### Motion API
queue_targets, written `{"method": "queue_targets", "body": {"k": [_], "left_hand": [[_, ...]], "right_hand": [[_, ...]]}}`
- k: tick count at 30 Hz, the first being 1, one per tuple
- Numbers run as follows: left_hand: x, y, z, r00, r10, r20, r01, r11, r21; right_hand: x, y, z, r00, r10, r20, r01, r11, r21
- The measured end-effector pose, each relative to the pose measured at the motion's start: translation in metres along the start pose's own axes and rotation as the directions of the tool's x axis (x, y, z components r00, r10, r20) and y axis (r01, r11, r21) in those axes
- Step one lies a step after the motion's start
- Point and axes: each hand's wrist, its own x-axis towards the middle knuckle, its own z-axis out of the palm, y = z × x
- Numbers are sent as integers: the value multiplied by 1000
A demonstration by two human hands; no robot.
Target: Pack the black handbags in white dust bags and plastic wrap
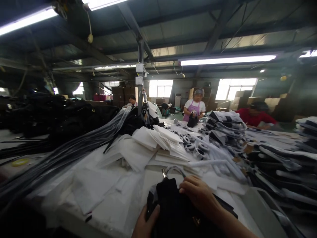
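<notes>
Close in front of me, at the bottom of the head view, is a black handbag [173,201] with a metal clasp [163,173] and a pale wrapped handle [175,168] rising from its top. My left hand [146,222] grips the bag's left side, its thumb on the front. Curled over the upper right edge of the bag is my right hand [198,193], closed, with its fingertips near the base of the handle. Part of the right hand's grip is hidden behind the bag.
White sheets [158,142] are heaped ahead on the table. Long plastic-wrapped straps [81,148] lie leftward. Stacked dark pieces [274,172] and wrapped rings [199,150] crowd the right. Across the table, a person in a purple apron [193,109] handles a black bag; others work nearby.
</notes>
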Motion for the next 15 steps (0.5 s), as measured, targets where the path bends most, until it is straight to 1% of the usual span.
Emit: {"method": "queue_targets", "body": {"k": [1,2,3,5,6,7,8,10,12,14,15], "left_hand": [[-1,11,4,1000,26,11,-26,1000,2],[-2,22,8,997,74,-3,-74,997,5],[-3,33,11,991,131,-38,-130,991,22],[-5,47,13,954,291,-76,-286,955,75],[-5,49,12,928,361,-86,-353,930,99],[-5,47,11,906,413,-93,-401,908,122],[-4,42,9,890,446,-100,-430,891,147],[0,23,7,880,464,-99,-437,875,209],[6,-1,6,882,469,-46,-441,855,275],[12,-24,7,882,471,20,-453,837,307],[14,-34,8,882,469,45,-458,832,313]], "right_hand": [[2,-1,-4,997,-41,-65,39,998,-42],[3,-3,-10,987,-98,-131,88,993,-76],[3,-5,-16,966,-164,-198,146,984,-104],[-2,-9,-26,906,-281,-318,245,958,-148],[-8,-10,-28,879,-314,-358,269,948,-172],[-17,-8,-27,866,-326,-380,269,943,-197],[-28,-5,-23,867,-319,-382,249,942,-224],[-54,10,-10,895,-286,-342,189,938,-289],[-81,30,6,919,-254,-301,137,923,-360],[-104,47,17,932,-184,-313,45,914,-403],[-112,51,21,928,-137,-346,-16,914,-405]]}}
